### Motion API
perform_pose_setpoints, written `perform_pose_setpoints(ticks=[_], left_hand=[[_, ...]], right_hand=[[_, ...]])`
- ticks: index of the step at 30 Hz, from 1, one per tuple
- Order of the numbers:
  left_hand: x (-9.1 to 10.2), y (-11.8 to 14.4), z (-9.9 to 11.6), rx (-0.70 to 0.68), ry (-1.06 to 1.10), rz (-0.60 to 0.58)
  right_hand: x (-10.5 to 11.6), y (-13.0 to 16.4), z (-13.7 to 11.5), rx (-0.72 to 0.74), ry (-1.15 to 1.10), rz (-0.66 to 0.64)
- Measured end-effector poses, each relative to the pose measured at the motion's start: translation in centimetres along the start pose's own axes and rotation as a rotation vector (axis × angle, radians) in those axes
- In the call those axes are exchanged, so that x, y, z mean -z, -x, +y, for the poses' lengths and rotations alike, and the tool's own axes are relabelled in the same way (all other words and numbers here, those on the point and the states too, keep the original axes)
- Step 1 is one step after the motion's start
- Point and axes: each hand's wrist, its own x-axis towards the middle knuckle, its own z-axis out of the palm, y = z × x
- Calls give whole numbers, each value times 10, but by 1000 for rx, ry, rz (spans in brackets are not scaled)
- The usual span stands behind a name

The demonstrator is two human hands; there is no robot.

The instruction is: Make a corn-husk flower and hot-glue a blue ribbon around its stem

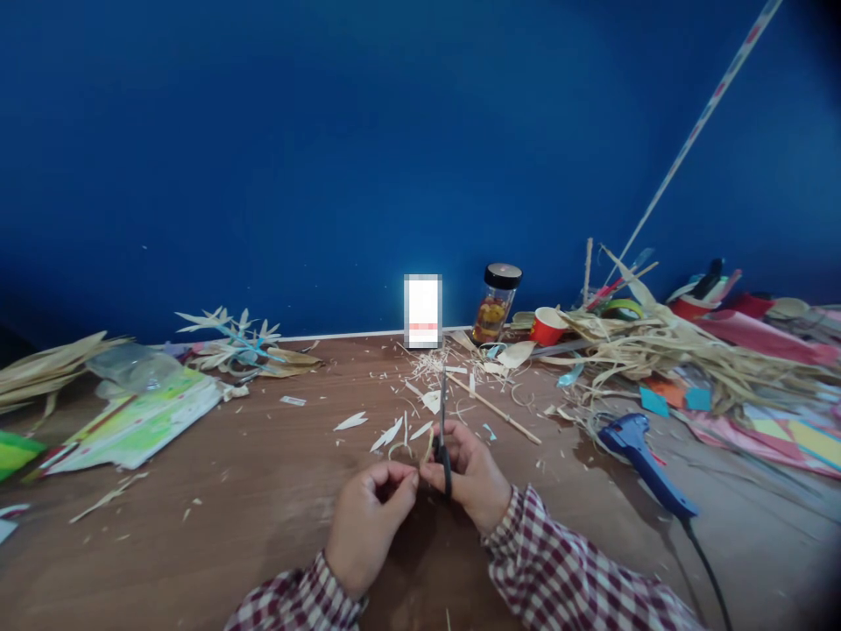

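Note:
My right hand (469, 469) is closed around the dark handles of a pair of scissors (444, 399), their blades pointing up and away from me. By its fingertips a thin pale strip, like corn husk, (428, 445) curves up. The thumb and forefinger of my left hand (374, 517) are pinched together, almost touching the right hand, and seem to hold the strip's other end, mostly hidden by the fingers. Just beyond the hands lie several cut white leaf-shaped pieces (387, 434) and a heap of fine shreds (430, 364).
A thin stick (503, 412) lies past my right hand. Further right are a blue glue gun (647, 464) with its cord, a red paper cup (547, 326), a black-lidded jar (496, 302) and piled dry husks (631, 355). On the left are a green-and-white sheet (148, 421) and more husks (53, 368).

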Motion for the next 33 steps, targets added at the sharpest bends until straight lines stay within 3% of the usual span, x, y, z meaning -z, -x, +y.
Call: perform_pose_setpoints(ticks=[14, 23, 33], left_hand=[[0, -5, -9, 41, 134, -59], [0, -5, -9, 81, 218, -13], [-1, -5, -6, 72, 152, -35]], right_hand=[[2, 1, -1, 16, 21, -33], [-1, 2, -2, 31, 37, -42], [-3, 3, -4, 30, 79, -7]])
